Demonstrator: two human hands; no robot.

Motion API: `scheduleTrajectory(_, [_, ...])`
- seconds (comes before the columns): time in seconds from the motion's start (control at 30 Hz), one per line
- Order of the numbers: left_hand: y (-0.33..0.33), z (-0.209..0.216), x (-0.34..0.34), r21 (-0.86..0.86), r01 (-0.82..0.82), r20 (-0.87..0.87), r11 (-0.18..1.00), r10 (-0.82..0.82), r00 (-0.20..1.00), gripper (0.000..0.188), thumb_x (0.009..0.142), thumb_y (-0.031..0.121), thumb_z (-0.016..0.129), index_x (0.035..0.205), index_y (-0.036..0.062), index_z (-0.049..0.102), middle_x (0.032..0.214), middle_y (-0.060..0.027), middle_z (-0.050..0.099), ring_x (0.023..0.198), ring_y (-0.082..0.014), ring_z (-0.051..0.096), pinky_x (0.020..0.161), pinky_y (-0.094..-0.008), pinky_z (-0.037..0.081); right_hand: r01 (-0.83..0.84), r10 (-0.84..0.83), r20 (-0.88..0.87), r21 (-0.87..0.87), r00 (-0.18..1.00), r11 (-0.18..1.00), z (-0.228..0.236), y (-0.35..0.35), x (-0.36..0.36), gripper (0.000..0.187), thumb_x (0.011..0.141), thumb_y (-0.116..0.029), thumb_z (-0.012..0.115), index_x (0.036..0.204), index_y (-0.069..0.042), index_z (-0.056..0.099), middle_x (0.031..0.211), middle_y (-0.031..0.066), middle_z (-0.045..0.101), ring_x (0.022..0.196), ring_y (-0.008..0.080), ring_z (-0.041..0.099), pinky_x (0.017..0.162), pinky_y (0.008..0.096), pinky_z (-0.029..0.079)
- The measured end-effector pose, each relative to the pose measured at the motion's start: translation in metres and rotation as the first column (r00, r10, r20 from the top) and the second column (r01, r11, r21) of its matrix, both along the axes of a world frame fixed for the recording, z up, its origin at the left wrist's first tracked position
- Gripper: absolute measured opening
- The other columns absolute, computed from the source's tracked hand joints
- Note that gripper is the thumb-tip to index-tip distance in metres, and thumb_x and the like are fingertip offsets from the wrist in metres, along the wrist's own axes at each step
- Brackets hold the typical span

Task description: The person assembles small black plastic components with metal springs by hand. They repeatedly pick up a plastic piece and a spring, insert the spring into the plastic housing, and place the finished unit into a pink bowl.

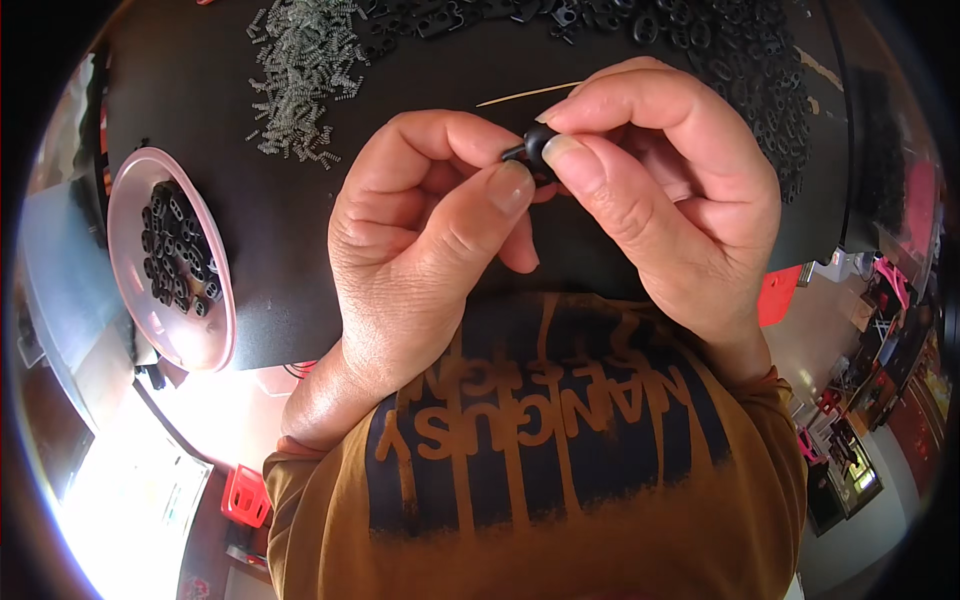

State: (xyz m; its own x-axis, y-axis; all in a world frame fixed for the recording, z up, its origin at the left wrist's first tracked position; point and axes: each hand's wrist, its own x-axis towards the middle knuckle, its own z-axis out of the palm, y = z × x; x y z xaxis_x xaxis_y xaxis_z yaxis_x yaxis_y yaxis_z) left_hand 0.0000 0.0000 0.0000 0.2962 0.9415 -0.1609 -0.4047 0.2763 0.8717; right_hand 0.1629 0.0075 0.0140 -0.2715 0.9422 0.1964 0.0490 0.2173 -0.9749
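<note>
Above the dark table, my two hands meet at a small black plastic cord lock (537,142) with a rounded body. My left hand (410,220) pinches its narrow left end between thumb and forefinger. From the other side, the thumb and forefinger of my right hand (665,180) grip the rounded body. A thin, light wooden stick (515,96) juts out leftward from behind my right fingers; whether that hand holds it is hidden. The fingertips cover much of the cord lock.
A heap of small metal springs (305,75) lies at the far left. Many loose black plastic parts (690,30) spread along the far side and down the right. On the left, a pinkish translucent bowl (222,270) holds several black cord locks (172,240).
</note>
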Motion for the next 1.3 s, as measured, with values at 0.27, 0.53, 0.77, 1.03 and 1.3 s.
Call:
scheduleTrajectory(0.27, [-0.0005, 0.0007, 0.0016, 0.005, -0.032, 0.034, 0.999, 0.032, 0.999, 0.017, 0.084, 0.008, 0.053, 0.098, -0.0003, 0.049, 0.079, -0.0073, 0.058, 0.050, -0.0097, 0.049, 0.046, -0.0199, 0.040, -0.003, 0.001, 0.027, 0.061, 1.000, 0.998, 0.0025, 0.0009, 0.0030, 0.021, 0.082, 0.002, 0.053, 0.102, 0.005, 0.055, 0.094, 0.0101, 0.055, 0.076, 0.0077, 0.051, 0.064, 0.0189, 0.046])
scheduleTrajectory(0.53, [-0.0003, 0.0026, -0.0005, 0.053, -0.001, -0.038, 0.999, 0.003, 0.999, 0.038, 0.083, 0.008, 0.056, 0.118, -0.0028, 0.044, 0.094, -0.0137, 0.059, 0.056, -0.0106, 0.053, 0.050, -0.0189, 0.044, -0.012, 0.007, 0.066, 0.084, 0.998, 0.996, 0.0009, -0.0009, 0.0043, 0.026, 0.080, 0.003, 0.055, 0.106, 0.006, 0.054, 0.100, 0.0124, 0.055, 0.080, 0.0090, 0.051, 0.068, 0.0192, 0.041])
scheduleTrajectory(0.77, [-0.0030, -0.0009, 0.0021, 0.058, -0.043, 0.058, 0.997, 0.040, 0.998, 0.036, 0.083, 0.005, 0.054, 0.117, -0.0037, 0.045, 0.094, -0.0173, 0.060, 0.056, -0.0127, 0.056, 0.048, -0.0202, 0.048, -0.032, 0.023, 0.067, 0.136, 0.997, 0.990, -0.0026, -0.0003, 0.0025, 0.031, 0.078, -0.001, 0.058, 0.109, 0.005, 0.053, 0.100, 0.0130, 0.055, 0.082, 0.0125, 0.053, 0.070, 0.0206, 0.042])
scheduleTrajectory(1.03, [-0.0040, 0.0003, 0.0026, 0.096, -0.030, 0.044, 0.995, 0.026, 0.999, 0.034, 0.082, 0.004, 0.056, 0.115, -0.0032, 0.047, 0.098, -0.0179, 0.059, 0.062, -0.0154, 0.059, 0.049, -0.0217, 0.050, -0.028, -0.011, 0.181, 0.213, 0.983, 0.977, -0.0035, -0.0019, 0.0019, 0.030, 0.083, -0.010, 0.054, 0.109, 0.005, 0.053, 0.099, 0.0136, 0.055, 0.082, 0.0156, 0.054, 0.070, 0.0239, 0.043])
scheduleTrajectory(1.3, [-0.0077, -0.0028, 0.0040, 0.204, -0.049, 0.040, 0.978, 0.041, 0.998, 0.031, 0.082, 0.001, 0.055, 0.112, -0.0027, 0.049, 0.101, -0.0160, 0.058, 0.066, -0.0163, 0.059, 0.052, -0.0238, 0.051, -0.020, -0.033, 0.186, 0.274, 0.982, 0.961, -0.0053, -0.0053, 0.0002, 0.028, 0.085, -0.010, 0.049, 0.108, 0.006, 0.053, 0.097, 0.0155, 0.056, 0.082, 0.0202, 0.055, 0.071, 0.0277, 0.044])
